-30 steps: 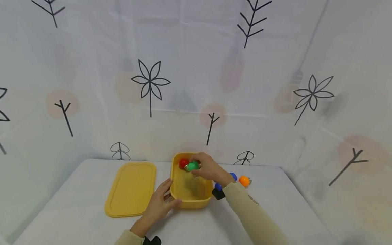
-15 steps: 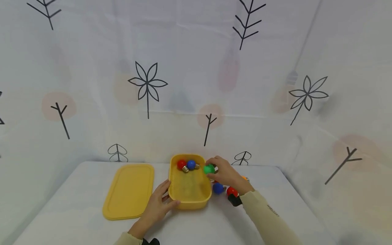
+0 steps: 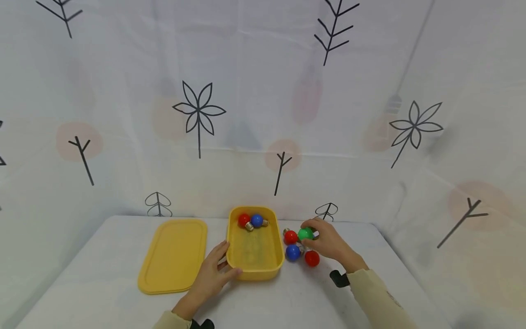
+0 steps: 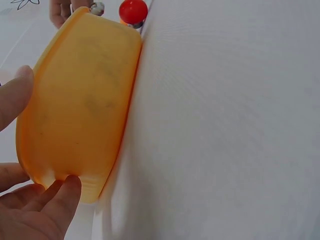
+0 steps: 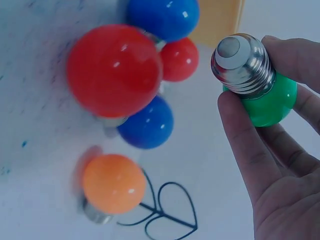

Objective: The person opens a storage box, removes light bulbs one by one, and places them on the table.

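A green light bulb [image 3: 305, 234] is pinched by my right hand [image 3: 326, 240], right of the yellow plastic box. In the right wrist view, the bulb's silver screw base [image 5: 242, 65] sits between thumb and finger. My left hand [image 3: 211, 274] rests against the near left corner of the yellow box [image 3: 255, 275], thumb on the front wall and fingers on the left side. Inside lie a red bulb [image 3: 244, 220] and a blue bulb [image 3: 256, 220]. On the table beneath my right hand are red bulbs [image 3: 312, 258], blue bulbs [image 3: 293, 252] and an orange bulb [image 5: 114, 183].
A flat yellow lid [image 3: 173, 256] lies on the white table [image 3: 111, 260], left of the box. Behind the table hangs a white cloth [image 3: 242, 114] printed with plants. The orange bulb is hidden in the head view.
My right hand has moved from over the box to its right, carrying the green bulb. The blue bulb inside the box has come into view. My left hand stays at the box.
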A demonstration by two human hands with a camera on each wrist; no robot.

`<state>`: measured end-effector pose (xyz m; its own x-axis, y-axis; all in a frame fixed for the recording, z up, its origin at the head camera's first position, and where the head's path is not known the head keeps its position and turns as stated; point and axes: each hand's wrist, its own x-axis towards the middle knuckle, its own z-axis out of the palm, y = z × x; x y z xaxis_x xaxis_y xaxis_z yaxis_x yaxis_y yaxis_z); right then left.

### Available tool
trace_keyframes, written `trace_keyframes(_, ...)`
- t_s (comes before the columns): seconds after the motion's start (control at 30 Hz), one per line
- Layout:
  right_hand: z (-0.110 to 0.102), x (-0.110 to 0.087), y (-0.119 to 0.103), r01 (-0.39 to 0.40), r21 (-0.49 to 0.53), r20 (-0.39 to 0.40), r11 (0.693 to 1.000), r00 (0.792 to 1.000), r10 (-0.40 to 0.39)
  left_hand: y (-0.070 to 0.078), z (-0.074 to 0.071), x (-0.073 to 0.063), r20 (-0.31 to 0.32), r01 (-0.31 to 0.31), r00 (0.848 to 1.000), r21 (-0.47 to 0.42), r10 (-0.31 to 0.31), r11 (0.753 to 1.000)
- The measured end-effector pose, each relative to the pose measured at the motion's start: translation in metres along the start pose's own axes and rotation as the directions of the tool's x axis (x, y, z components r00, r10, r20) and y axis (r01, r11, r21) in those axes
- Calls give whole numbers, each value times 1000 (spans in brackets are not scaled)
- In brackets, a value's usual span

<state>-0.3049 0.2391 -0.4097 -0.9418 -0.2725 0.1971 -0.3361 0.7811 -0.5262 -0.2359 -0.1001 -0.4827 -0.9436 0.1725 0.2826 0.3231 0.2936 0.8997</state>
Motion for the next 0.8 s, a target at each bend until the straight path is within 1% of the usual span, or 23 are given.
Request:
trace_keyframes(0.13,-4,-7,13,-1,-2,-4,1000,1000,1,-1,0,0,-1,-10,1000,-1,10,1000)
trace_keyframes(0.27,-6,-14,24,-46,-28,-3,999,999,46,-1,0,0,-1,-11,1000,4,11,1000)
trace_keyframes(0.4,-7,-20,35,-87,-25,6,996,996,87,-2,0,1,1,-2,1000,9,2,1000)
trace_keyframes(0.7,-2,-30,59,-65,-37,-2,997,998,65,-2,0,1,1,8,1000,20,-8,1000)
trace_keyframes(0.8,-1,-33,62,-99,-39,1,994,995,99,-2,1,2,5,10,1000,22,-10,1000)
